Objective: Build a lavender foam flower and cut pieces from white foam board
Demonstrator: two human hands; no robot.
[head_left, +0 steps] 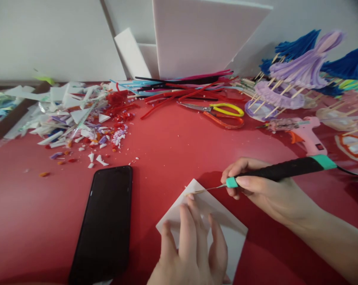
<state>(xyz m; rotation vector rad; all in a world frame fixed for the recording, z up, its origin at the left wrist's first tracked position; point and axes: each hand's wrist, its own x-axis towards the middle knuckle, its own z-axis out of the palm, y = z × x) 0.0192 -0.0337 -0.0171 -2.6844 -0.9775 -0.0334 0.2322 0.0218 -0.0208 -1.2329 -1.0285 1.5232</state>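
A white foam sheet [229,233] lies with one corner pointing away from me on the red table. My left hand [191,241] presses down on it, fingers spread. In my right hand [265,190] is a corded hot-knife pen [280,168], black with teal ends, held like a pencil. Its thin metal tip reaches leftward over the sheet's far corner, close to my left fingertips. A narrow tan piece [195,192] shows at that spot; whether it is part of the blade or a separate stick I cannot tell.
A black phone [104,221] lies at left. Behind it spreads a heap of foam scraps [75,114]. Pipe cleaners [185,89], scissors [211,111] and a pink glue gun [308,132] lie further back. Purple and blue crafts on sticks [300,71] stand at right; white boards [208,35] lean behind.
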